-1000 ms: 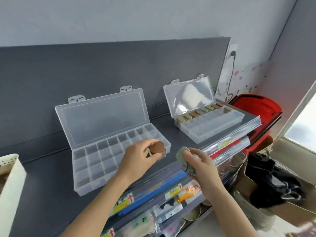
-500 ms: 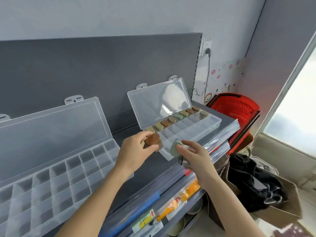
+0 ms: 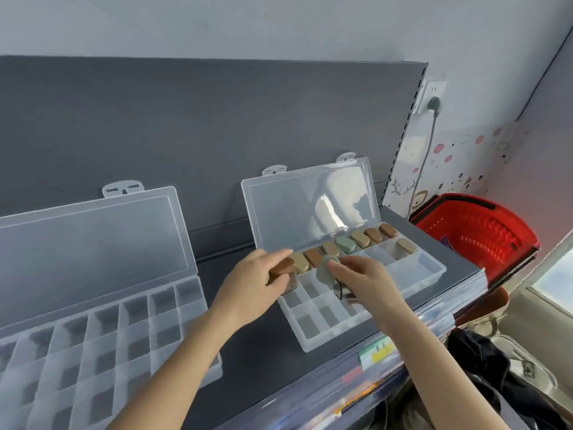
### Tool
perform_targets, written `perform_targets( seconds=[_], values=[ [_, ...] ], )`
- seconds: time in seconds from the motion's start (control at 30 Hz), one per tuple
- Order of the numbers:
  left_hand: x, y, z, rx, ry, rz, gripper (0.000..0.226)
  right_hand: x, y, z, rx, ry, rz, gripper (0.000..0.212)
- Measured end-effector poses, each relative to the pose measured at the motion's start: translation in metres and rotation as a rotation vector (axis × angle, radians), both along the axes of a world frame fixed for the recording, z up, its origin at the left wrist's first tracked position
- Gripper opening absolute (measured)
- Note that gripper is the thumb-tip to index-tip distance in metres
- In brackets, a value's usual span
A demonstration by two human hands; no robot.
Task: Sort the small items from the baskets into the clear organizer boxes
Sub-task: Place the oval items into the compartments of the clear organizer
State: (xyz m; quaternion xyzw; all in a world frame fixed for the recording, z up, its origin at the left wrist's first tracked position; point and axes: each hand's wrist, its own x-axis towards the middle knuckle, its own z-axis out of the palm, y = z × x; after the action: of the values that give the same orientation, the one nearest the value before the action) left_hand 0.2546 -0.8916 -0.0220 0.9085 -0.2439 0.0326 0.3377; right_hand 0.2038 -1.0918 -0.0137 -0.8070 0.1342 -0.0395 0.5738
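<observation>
Two clear organizer boxes lie open on the dark shelf. The right box holds a back row of small bottles with brown, tan and green caps. My left hand grips a brown-capped bottle over the box's far left corner. My right hand holds a green-capped bottle just above the second row of compartments. The left box has empty compartments.
A red basket stands to the right of the shelf, below a wall socket with a cable. A dark bag lies at the lower right. Price labels run along the shelf's front edge.
Both hands have carried their bottles from in front of the right box to over its compartments. The view has shifted, so the right box now sits in the middle.
</observation>
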Motion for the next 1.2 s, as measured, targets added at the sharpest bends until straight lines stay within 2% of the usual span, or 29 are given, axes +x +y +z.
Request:
perform_targets(
  seconds=[0.17,0.33,0.43,0.53,0.73,0.83,0.97,1.07,1.2],
  values=[
    [0.001,-0.011,-0.005,0.024,0.014,0.115,0.041,0.037,-0.018,-0.006,-0.069,0.034,0.217,0.014],
    [-0.008,-0.028,-0.01,0.067,0.084,0.228,0.042,0.062,-0.035,-0.009,-0.204,0.068,0.469,0.032],
    [-0.013,-0.038,-0.009,0.11,0.136,0.301,0.044,0.071,-0.042,-0.013,-0.163,0.054,0.581,0.028],
    [-0.014,-0.045,-0.007,0.092,0.184,0.358,0.047,0.081,-0.045,-0.016,-0.216,0.029,0.682,0.019],
    [-0.014,-0.053,-0.006,0.116,0.212,0.389,0.045,0.091,-0.038,-0.027,-0.44,-0.01,0.764,0.033],
    [-0.012,-0.052,-0.007,0.106,0.223,0.394,0.045,0.093,-0.036,-0.024,-0.515,-0.008,0.797,0.031],
    [-0.012,-0.051,-0.005,0.127,0.208,0.379,0.045,0.094,-0.035,-0.023,-0.586,-0.028,0.775,0.017],
    [-0.014,-0.053,-0.004,0.197,0.191,0.356,0.046,0.095,-0.041,-0.02,-0.403,-0.056,0.616,0.032],
    [-0.013,-0.056,-0.004,0.199,0.158,0.368,0.048,0.093,-0.053,-0.012,-0.114,0.073,0.476,0.029]
  ],
)
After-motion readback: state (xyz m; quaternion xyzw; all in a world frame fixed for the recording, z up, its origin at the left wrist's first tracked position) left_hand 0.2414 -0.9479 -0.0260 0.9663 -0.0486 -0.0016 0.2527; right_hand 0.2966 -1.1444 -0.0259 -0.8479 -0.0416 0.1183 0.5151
